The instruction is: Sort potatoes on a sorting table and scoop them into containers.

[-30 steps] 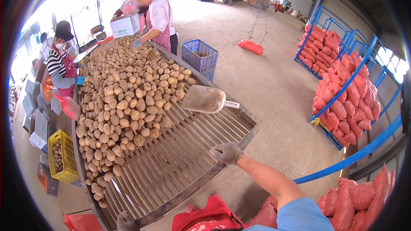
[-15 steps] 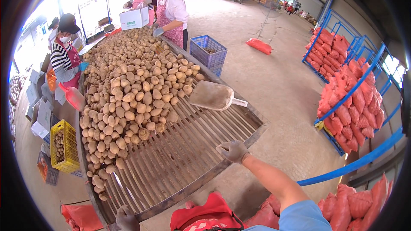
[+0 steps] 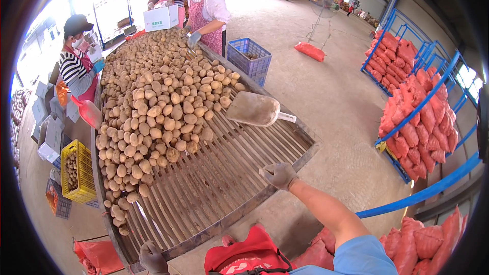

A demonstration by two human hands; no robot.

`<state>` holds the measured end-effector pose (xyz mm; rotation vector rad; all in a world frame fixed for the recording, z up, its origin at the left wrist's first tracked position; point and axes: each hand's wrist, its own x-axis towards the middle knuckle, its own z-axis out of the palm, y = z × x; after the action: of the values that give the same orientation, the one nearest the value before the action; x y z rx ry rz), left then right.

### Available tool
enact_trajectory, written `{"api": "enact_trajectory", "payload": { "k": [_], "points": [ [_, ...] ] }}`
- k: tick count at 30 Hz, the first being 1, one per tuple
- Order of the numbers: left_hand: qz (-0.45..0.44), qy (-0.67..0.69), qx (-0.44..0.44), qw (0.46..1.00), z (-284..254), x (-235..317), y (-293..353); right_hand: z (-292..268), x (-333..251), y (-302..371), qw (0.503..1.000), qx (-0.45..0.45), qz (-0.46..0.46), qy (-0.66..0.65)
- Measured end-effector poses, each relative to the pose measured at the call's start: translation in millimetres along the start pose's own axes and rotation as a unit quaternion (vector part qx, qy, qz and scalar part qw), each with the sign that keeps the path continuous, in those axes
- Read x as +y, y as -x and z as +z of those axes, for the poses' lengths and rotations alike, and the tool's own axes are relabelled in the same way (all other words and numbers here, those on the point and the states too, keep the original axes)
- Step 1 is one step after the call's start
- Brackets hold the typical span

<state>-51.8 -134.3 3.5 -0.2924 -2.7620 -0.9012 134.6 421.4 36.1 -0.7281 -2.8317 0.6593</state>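
A heap of potatoes (image 3: pixel 158 102) covers the far and left part of a slatted sorting table (image 3: pixel 219 193). My right hand (image 3: pixel 280 175), in a grey glove, is at the near right rim, its fingers bent over the edge. At the near left corner, my left hand (image 3: pixel 153 258), gloved too, is closed over the rim with its fingers partly hidden. Beyond my right hand lies a dirty white scoop (image 3: pixel 253 109) on the slats, its handle over the right rim. Neither hand touches the potatoes.
A red scoop (image 3: pixel 88 113) lies at the left rim. Three co-workers in aprons stand around the far end near a white carton (image 3: pixel 160 19). Blue crates (image 3: pixel 248 60), a yellow crate (image 3: pixel 77 170) and racks of red sacks (image 3: pixel 420 119) stand around. A blue bar (image 3: pixel 423 193) runs at right.
The co-worker at left has raised the hands off the potatoes toward the chest. The co-worker at the far right has leaned over the heap. My hands stay almost still at the rim.
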Motion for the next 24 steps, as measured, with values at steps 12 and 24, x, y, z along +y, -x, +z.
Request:
{"api": "enact_trajectory", "payload": {
  "k": [12,24],
  "points": [
    [-0.004,-0.013,0.003,1.000,-1.3,2.5,1.1,-9.1,-5.8,-1.2,0.999,-0.039,0.023,-0.009],
    [-0.015,-0.005,-0.005,1.000,-2.9,3.2,0.5,-7.6,-3.1,0.4,0.999,-0.035,0.021,-0.009]
  ]
}}
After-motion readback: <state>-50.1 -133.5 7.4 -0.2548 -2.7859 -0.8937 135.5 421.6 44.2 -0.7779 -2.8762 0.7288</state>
